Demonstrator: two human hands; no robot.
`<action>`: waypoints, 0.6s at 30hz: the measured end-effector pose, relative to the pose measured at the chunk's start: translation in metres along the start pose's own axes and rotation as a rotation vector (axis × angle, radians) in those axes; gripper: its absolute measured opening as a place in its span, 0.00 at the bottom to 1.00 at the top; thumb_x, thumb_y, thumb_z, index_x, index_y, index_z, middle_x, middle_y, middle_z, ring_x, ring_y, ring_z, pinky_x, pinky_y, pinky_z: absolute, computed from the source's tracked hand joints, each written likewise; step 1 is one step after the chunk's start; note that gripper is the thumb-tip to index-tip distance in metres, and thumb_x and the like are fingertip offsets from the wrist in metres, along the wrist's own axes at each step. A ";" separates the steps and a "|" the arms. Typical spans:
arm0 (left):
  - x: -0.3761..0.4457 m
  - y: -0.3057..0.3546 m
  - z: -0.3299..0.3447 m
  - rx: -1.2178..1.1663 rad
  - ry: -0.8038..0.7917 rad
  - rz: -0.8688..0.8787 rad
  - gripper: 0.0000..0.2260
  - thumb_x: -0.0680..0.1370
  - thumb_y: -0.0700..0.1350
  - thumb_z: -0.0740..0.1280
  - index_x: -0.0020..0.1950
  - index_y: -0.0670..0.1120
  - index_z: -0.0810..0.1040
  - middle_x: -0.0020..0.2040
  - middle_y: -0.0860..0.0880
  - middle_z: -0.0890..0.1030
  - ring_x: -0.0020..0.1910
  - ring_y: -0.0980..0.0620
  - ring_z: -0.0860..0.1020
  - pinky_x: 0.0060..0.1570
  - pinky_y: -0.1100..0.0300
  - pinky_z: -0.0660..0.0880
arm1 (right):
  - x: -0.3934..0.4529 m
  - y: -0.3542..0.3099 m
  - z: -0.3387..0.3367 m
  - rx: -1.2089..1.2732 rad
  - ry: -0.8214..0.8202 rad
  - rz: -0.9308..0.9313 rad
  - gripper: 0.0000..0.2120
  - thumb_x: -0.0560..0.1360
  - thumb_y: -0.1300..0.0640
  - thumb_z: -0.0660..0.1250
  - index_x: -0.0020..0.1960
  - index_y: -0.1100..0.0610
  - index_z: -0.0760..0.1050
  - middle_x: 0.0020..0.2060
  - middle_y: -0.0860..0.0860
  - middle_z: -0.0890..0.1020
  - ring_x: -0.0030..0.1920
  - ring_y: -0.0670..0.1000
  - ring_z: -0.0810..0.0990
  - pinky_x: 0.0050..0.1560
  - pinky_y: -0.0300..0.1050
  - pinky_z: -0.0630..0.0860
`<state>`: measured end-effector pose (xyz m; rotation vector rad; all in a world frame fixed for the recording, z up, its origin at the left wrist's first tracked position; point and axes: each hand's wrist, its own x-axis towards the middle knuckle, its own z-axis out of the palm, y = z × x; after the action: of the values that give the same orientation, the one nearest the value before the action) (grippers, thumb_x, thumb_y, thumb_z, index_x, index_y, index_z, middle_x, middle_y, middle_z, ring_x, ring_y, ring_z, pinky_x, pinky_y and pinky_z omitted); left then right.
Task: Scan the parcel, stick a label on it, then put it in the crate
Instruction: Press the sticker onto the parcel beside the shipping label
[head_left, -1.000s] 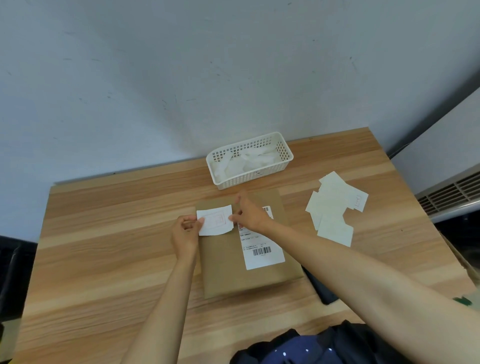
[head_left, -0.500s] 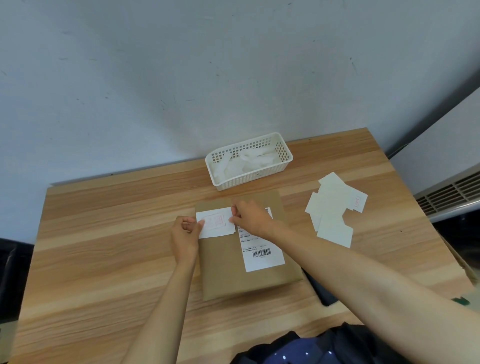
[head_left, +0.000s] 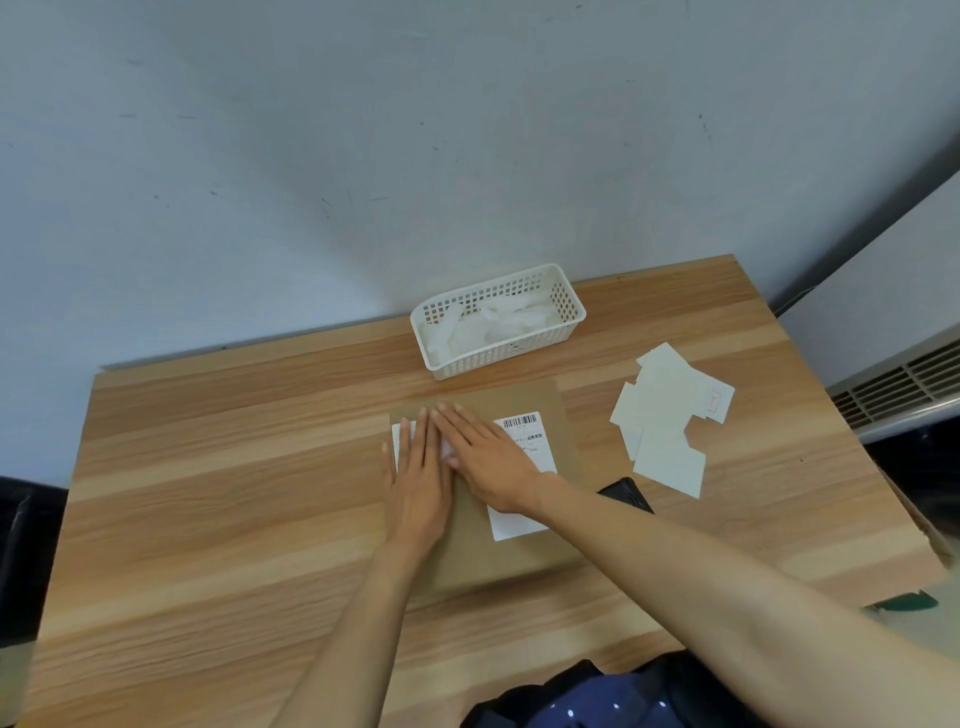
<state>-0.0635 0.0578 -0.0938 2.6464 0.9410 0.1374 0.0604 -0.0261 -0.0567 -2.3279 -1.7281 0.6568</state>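
Observation:
A flat brown parcel (head_left: 519, 561) lies on the wooden table (head_left: 218, 509) in front of me. A white shipping sheet with a barcode (head_left: 522, 423) is on its right half. My left hand (head_left: 418, 480) and my right hand (head_left: 483, 457) lie flat, fingers stretched, side by side on the parcel's upper left part. They press on a small white label (head_left: 397, 441), of which only the left edge and a bit between the hands show.
A white perforated basket (head_left: 498, 325) with white scraps stands just behind the parcel. Several loose white labels (head_left: 667, 415) lie to the right. A black device (head_left: 626, 493) peeks out beside my right forearm. A cardboard edge (head_left: 914, 525) shows at the table's right side.
Both hands pinched the label's ends above the parcel before. Now the label is down on the parcel and both hands lie flat on it.

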 end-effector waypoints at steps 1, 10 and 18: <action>-0.001 0.000 0.001 0.025 -0.041 0.000 0.29 0.82 0.53 0.44 0.81 0.43 0.53 0.81 0.50 0.51 0.81 0.45 0.52 0.75 0.50 0.38 | -0.003 0.002 0.006 0.009 -0.012 0.002 0.33 0.79 0.44 0.35 0.81 0.56 0.42 0.81 0.49 0.46 0.81 0.50 0.42 0.79 0.47 0.44; -0.007 0.000 -0.003 -0.093 -0.130 -0.164 0.32 0.79 0.63 0.38 0.82 0.52 0.39 0.82 0.57 0.40 0.81 0.53 0.40 0.78 0.48 0.44 | -0.018 0.016 0.004 -0.074 -0.050 -0.037 0.41 0.73 0.32 0.31 0.80 0.53 0.36 0.80 0.46 0.37 0.79 0.47 0.35 0.77 0.46 0.35; -0.011 0.004 -0.006 -0.210 -0.148 -0.280 0.35 0.82 0.62 0.52 0.82 0.51 0.38 0.82 0.55 0.39 0.82 0.48 0.45 0.78 0.47 0.51 | -0.033 0.016 0.009 -0.136 -0.067 0.014 0.42 0.71 0.30 0.31 0.79 0.51 0.32 0.78 0.44 0.33 0.77 0.48 0.31 0.79 0.54 0.37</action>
<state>-0.0709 0.0500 -0.0866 2.2749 1.1641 -0.0256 0.0627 -0.0635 -0.0627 -2.4363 -1.8411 0.6462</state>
